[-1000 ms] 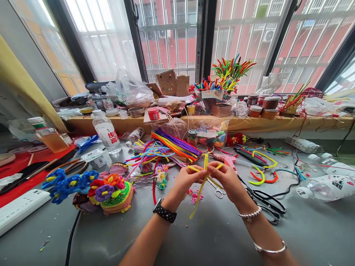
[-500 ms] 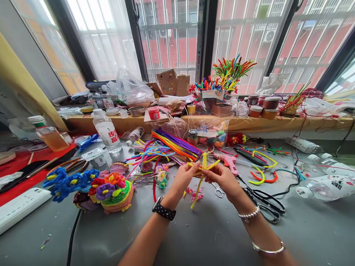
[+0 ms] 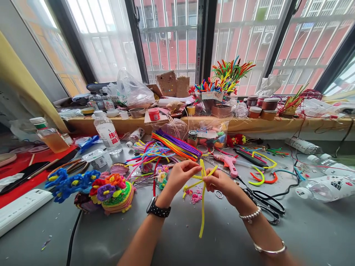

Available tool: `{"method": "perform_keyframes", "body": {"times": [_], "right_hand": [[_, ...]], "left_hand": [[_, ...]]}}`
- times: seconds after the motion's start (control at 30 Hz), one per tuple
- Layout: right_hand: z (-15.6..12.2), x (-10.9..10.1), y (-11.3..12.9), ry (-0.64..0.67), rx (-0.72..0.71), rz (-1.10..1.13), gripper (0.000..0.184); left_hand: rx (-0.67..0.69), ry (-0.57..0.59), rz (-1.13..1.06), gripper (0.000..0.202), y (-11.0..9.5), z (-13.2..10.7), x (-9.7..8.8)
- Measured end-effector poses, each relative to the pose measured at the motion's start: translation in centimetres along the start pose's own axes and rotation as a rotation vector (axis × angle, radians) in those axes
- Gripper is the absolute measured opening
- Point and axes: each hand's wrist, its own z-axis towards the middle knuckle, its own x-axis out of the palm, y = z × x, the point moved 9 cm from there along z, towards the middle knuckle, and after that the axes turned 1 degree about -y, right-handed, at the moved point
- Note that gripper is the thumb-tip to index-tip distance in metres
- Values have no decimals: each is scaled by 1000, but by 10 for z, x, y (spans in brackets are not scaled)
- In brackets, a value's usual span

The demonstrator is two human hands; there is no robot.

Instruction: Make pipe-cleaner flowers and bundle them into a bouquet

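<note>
Over the front middle of the table, several yellow pipe cleaners [image 3: 202,210] cross each other, their ends fanning up and to the sides while one long end hangs straight down. My left hand [image 3: 183,177], with a dark watch on its wrist, pinches them from the left near the crossing. From the right, my right hand [image 3: 220,181] grips the crossing between thumb and fingers. Small pink scraps [image 3: 196,197] lie on the table below. Just behind my right hand is a pink glue gun [image 3: 229,162]. White-handled scissors [image 3: 219,194] show partly beside my right hand.
Left of my hands stand fuzzy blue flowers [image 3: 73,183] and a green flower-topped basket [image 3: 118,197]. A bundle of coloured pipe cleaners [image 3: 177,144] lies behind. Black scissors [image 3: 267,203] and a fallen bottle [image 3: 327,187] are at right; a power strip [image 3: 23,210] is far left.
The long yellow end has swung from slanting left to hanging straight down and reaches lower. My left hand has shifted slightly, its fingers more extended; my right hand keeps hold of the crossing.
</note>
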Motion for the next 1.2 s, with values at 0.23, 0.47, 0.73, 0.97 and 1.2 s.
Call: {"method": "perform_keyframes", "body": {"times": [0.23, 0.47, 0.73, 0.97, 1.2], "right_hand": [[-3, 8, 3, 85, -45, -101, 14], [-3, 11, 6, 120, -79, -208, 31], [0, -1, 13, -26, -149, -185, 32], [0, -6, 13, -57, -161, -67, 26], [-2, -10, 14, -78, -152, 8, 25]], "left_hand": [[-68, 164, -43, 21, 6, -3, 16], [-135, 126, -144, 24, 12, -2, 12], [-260, 20, -293, 23, 24, -4, 7], [-371, 17, -494, 23, 34, -7, 13], [-344, -33, -582, 20, 30, -10, 19]]}}
